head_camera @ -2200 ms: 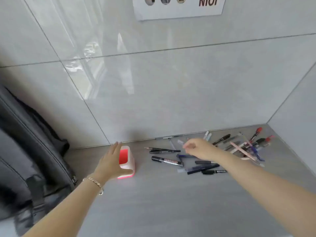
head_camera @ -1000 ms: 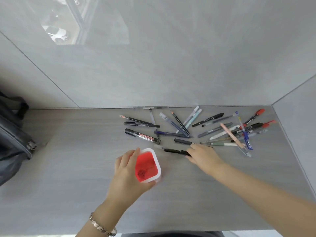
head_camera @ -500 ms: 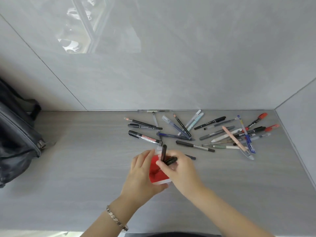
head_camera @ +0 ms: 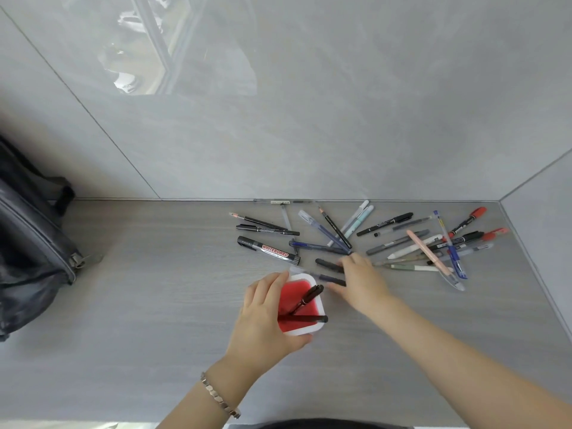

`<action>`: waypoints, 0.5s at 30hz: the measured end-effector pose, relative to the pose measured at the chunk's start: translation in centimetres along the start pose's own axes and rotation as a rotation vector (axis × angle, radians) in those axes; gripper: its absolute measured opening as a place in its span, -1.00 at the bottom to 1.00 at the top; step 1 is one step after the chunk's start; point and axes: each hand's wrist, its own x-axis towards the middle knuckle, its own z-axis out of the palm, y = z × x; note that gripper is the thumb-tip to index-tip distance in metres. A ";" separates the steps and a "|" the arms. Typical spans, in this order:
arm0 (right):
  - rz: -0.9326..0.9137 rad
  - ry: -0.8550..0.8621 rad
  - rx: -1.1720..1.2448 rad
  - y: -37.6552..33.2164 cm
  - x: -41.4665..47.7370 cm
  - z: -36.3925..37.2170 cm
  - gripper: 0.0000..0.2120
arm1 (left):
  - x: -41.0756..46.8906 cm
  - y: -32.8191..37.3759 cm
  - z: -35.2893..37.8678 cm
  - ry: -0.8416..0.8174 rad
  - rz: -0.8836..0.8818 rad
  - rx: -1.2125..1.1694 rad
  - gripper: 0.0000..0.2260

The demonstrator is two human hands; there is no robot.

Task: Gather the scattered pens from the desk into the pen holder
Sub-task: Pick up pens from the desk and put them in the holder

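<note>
A white pen holder point(head_camera: 318, 300) with a red inside stands on the grey desk, and my left hand point(head_camera: 263, 317) is wrapped around its left side. Two dark pens point(head_camera: 306, 300) lean inside it. My right hand point(head_camera: 360, 281) lies flat just right of the holder, fingers spread over two dark pens point(head_camera: 329, 264) on the desk; no pen is lifted. Behind it a black whiteboard marker point(head_camera: 268, 249) lies to the left. Several more scattered pens point(head_camera: 402, 239) fan out toward the back right corner.
A dark backpack point(head_camera: 28, 243) sits at the left edge of the desk point(head_camera: 139, 305). Tiled walls close the back and the right side point(head_camera: 538, 212). A thin pen point(head_camera: 278, 202) lies along the back wall.
My right hand has let go of the two dark pens, which now rest in the holder, and has moved right onto the pens on the desk. My left hand stays on the holder.
</note>
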 end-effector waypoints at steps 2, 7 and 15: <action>-0.055 -0.016 -0.045 -1.2 0.2 0.7 -0.60 | 0.0 -0.1 0.2 0.007 -0.003 0.012 -0.10; -0.047 -0.146 -0.140 -2.5 -0.2 0.9 -0.78 | -0.1 -0.3 0.4 0.029 0.001 0.015 -0.12; -0.177 0.440 0.834 -2.4 -5.4 -7.3 -0.82 | 0.1 -0.2 0.1 -0.026 0.003 -0.007 -0.09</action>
